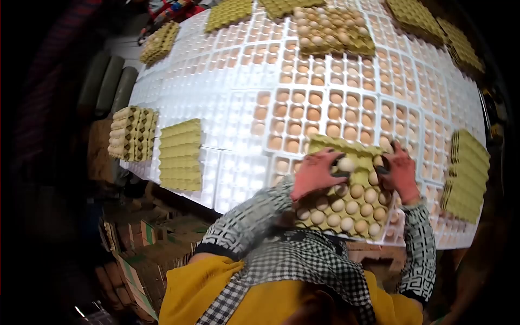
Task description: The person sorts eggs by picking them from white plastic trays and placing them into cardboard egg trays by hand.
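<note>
A yellow-green pulp tray [360, 176] lies before me on white plastic egg trays, its near part full of eggs [352, 207] and several of its far cups bare. In a pink glove with dark fingertips, my left hand [319, 172] curls its fingers round a pale egg [345, 164] over the tray's left side. My right hand [400, 169], gloved the same way, has its fingers bent at the tray's right edge, against an egg [378, 161] partly hidden by them. Beyond the pulp tray, brown eggs [351, 116] sit in the white trays.
Stacked pulp trays stand at the left [132, 134], nearer on the left [180, 154] and at the right [465, 176]. An egg-filled pulp tray [333, 31] rests at the far side. Cardboard [135, 276] lies below the table's left edge.
</note>
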Available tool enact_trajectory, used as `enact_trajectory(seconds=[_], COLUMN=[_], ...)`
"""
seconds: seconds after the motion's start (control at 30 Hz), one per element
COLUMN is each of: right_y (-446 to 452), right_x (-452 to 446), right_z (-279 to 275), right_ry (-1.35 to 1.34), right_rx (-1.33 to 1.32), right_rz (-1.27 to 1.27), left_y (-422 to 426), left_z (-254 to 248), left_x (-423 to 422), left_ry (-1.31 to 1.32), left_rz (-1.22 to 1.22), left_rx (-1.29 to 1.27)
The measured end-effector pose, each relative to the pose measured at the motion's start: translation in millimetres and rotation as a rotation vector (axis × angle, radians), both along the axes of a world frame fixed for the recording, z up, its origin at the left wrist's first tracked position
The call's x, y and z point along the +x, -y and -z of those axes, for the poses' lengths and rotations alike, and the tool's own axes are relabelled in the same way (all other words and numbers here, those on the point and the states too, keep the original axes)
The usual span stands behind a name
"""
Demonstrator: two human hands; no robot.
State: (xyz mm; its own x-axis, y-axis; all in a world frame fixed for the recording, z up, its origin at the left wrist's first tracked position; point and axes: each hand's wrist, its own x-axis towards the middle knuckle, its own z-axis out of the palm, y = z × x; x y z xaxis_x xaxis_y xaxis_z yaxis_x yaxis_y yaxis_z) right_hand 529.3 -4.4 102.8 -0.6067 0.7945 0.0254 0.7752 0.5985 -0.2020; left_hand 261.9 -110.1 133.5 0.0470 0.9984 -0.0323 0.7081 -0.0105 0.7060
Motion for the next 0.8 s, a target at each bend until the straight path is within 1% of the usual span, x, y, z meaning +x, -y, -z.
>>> enact_trajectory(seconds=[0.03,0.07,0.1,0.13,0.17,0.2,0.23,0.27,0.3,0.33,0.4,0.43,0.47,0.5,0.53,0.57,0.6,0.63,0.67,0.7,0.73,0.77,0.8], right_y=[-6.4,-4.8,-10.9,-15.1,-12.8,-14.1,-21.4,-24.4,-23.3,-36.5,-66.5,-77.9,-99.3,-112.6,-124.9,-133.4,-139.9,-143.4,-147.5,-144.3,-135.9,-128.2,-123.1], right_x=[7.7,1.7,-3.6,-23.1,-46.2,-77.2,-118.3,-161.3,-208.7,-250.3,-327.1,-361.1,-391.9,-419.4,-444.7,-464.9,-481.6,-492.5,-497.3,-499.3,-497.9,-494.0,-488.6], right_z=[4.3,-18.6,-22.3,-25.3,-29.3,-18.1,-20.7,-14.7,-17.7,-8.3,15.6,-0.6,11.9,13.5,15.0,16.4,22.6,29.2,35.8,44.8,50.2,57.9,66.7], right_ry=[-0.183,-0.347,-0.552,-0.683,-0.809,-0.911,-0.860,-0.950,-0.983,-1.016,-1.073,-0.988,-0.903,-0.847,-0.772,-0.522,-0.357,-0.191,-0.127,-0.181,-0.351,-0.516,-0.704], right_rx=[-0.068,-0.245,-0.407,-0.478,-0.556,-0.589,-0.584,-0.738,-0.685,-0.707,-0.645,-0.551,-0.410,-0.305,-0.352,-0.205,-0.212,-0.219,-0.358,-0.302,-0.177,-0.049,0.062], right_rz=[0.067,0.204,0.233,0.258,0.291,0.256,0.150,0.180,0.200,0.150,0.156,0.158,0.137,0.166,0.234,0.260,0.254,0.247,0.206,0.173,0.151,0.125,0.020], left_y=[7.1,15.3,24.4,26.3,24.3,14.6,-1.0,-19.9,-38.7,-57.5,-92.5,-108.8,-121.9,-133.1,-140.7,-146.6,-152.6,-154.4,-157.3,-160.8,-167.8,-172.4,-180.2], left_z=[0.8,11.4,28.1,41.6,42.8,44.2,33.4,41.7,35.3,31.5,34.2,40.3,50.1,51.3,56.0,53.7,52.6,58.8,65.0,71.1,62.3,64.6,73.3], left_x=[-36.7,-84.3,-135.5,-184.4,-226.6,-256.9,-275.7,-300.8,-314.0,-325.1,-348.6,-361.4,-373.3,-378.1,-383.4,-384.1,-380.2,-384.0,-387.4,-389.9,-383.8,-381.9,-382.6], left_ry=[0.123,0.152,0.187,0.081,0.032,-0.117,-0.127,-0.190,-0.225,-0.237,-0.274,-0.297,-0.327,-0.386,-0.442,-0.494,-0.490,-0.459,-0.427,-0.393,-0.319,-0.287,-0.258], left_rz=[-0.150,-0.331,-0.511,-0.659,-0.760,-0.839,-0.874,-0.881,-0.865,-0.860,-0.836,-0.819,-0.788,-0.718,-0.594,-0.466,-0.481,-0.502,-0.522,-0.540,-0.601,-0.570,-0.537], left_rx=[-0.026,0.024,0.073,0.164,0.173,0.226,0.258,0.308,0.318,0.306,0.289,0.282,0.266,0.120,-0.075,-0.267,-0.326,-0.203,-0.079,0.045,0.124,0.348,0.456])
